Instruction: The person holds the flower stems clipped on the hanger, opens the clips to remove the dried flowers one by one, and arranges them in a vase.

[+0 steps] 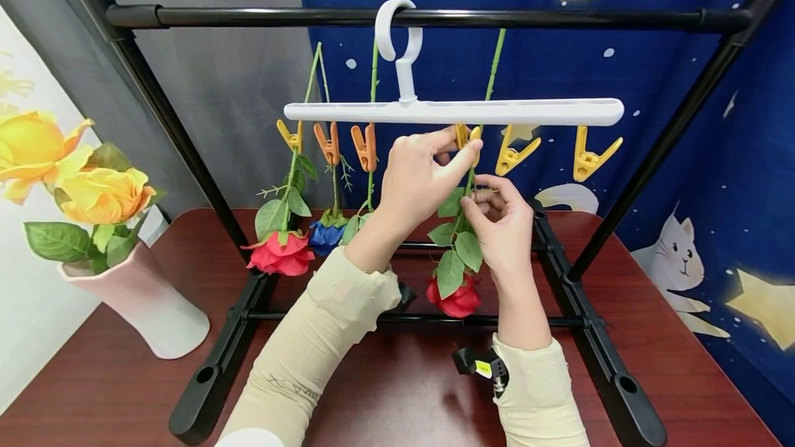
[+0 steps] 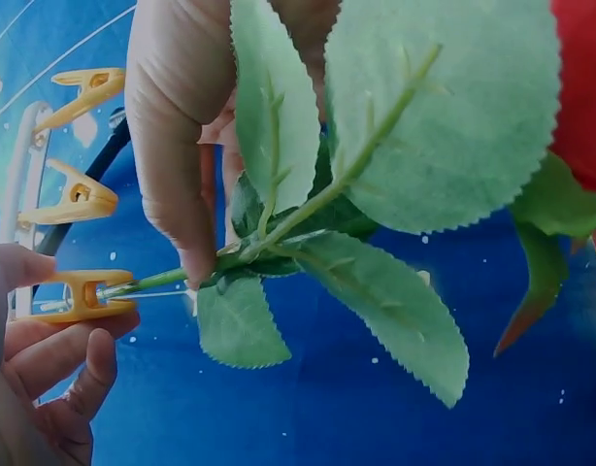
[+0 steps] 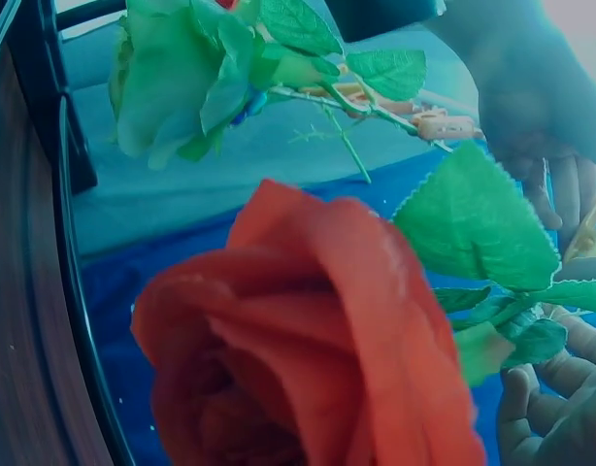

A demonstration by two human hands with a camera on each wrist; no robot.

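Observation:
A white hanger (image 1: 453,112) with a row of clips hangs from a black rail (image 1: 435,18). My left hand (image 1: 462,147) pinches a yellow clip (image 1: 470,138) (image 2: 80,296) under the hanger. A green stem runs through that clip. It belongs to a red rose (image 1: 456,299) (image 3: 308,340) that hangs head down. My right hand (image 1: 475,202) (image 2: 172,126) pinches the stem just below the clip, among the leaves (image 2: 444,116). The right wrist view is mostly filled by the rose's bloom.
Another red rose (image 1: 282,254) and a blue rose (image 1: 327,234) hang from clips at the left. Two yellow clips (image 1: 515,152) hang free at the right. A pink vase (image 1: 143,309) of yellow roses stands on the red-brown table (image 1: 683,364). The rack's black feet (image 1: 596,343) flank my arms.

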